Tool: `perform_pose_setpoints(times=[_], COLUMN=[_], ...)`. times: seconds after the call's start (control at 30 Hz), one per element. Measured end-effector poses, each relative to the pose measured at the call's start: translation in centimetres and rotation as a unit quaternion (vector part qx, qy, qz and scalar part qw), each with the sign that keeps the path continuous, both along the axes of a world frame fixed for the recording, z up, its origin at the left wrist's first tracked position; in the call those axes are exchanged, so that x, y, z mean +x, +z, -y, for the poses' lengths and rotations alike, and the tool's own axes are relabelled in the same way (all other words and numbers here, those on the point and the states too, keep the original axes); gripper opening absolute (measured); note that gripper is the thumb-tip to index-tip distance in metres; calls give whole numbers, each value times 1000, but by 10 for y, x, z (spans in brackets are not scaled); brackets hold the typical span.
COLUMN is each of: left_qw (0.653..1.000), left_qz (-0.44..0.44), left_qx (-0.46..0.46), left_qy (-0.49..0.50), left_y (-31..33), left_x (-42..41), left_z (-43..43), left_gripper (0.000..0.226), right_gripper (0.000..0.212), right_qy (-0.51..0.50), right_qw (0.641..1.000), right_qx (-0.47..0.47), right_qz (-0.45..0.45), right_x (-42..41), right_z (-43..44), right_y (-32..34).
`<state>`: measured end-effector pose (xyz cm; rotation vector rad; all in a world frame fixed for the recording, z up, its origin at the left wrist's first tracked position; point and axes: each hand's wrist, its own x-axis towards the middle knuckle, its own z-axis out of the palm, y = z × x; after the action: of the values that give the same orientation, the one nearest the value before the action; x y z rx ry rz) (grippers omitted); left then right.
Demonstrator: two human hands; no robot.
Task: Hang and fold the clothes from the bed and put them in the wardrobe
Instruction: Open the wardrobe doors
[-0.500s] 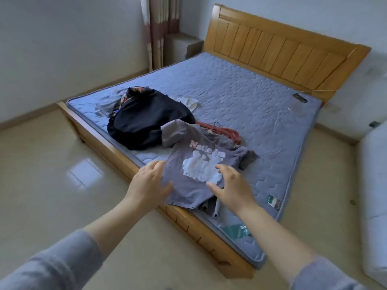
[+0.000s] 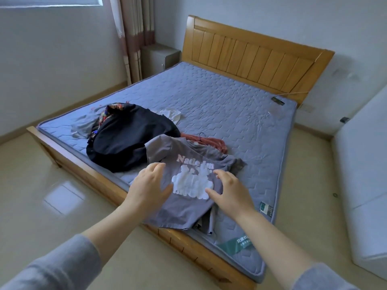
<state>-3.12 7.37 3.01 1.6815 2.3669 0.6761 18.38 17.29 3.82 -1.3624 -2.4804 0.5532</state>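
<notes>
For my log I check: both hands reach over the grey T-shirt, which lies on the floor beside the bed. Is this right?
No. The head view shows the grey T-shirt lying on the mattress, not the floor. The left hand and right hand reach over it.

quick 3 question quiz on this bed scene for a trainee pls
1. True or false: the grey t-shirt lies printed side up at the near edge of the mattress.
2. Which lies on the bed just left of the grey t-shirt? A) black garment B) yellow jacket C) folded white towel stack
3. Fill in: the left hand and right hand, both over the shirt's print, have their fingers ___ (spread or clenched).

Key: 1 true; 2 A; 3 spread
</notes>
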Motion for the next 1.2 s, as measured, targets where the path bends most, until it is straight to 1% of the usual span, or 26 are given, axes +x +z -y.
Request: perform_pose_setpoints(times=[0.13,0.23,0.4,0.57,0.7,0.87,1.03,1.2], left_qw=[997,990,966,934,907,878,868,857], left_qz=[-13,-6,11,9,11,24,16,0], left_qx=[38,69,108,152,201,257,263,276], left_qy=[-63,-126,-237,-324,-369,-403,-421,-434], left_y=[46,77,123,163,209,263,282,291], left_x=[36,84,193,319,431,544,622,678], left_z=[-46,-85,-143,-193,-226,-260,-295,-347], left_gripper=[62,57,63,65,64,62,63,62], right_gripper=[58,57,60,59,58,55,52,51], right_qy=[-66,-125,-217,-300,-347,-374,-392,-403], right_qw=[997,989,968,936,908,880,862,852], right_qx=[32,68,123,182,226,286,316,328], right_qz=[-18,-28,-39,-44,-59,-59,-56,-62], right_x=[50,104,212,328,433,537,619,673], right_z=[-15,-25,-38,-43,-54,-74,-102,-149], right_y=[43,74,123,161,202,255,277,284])
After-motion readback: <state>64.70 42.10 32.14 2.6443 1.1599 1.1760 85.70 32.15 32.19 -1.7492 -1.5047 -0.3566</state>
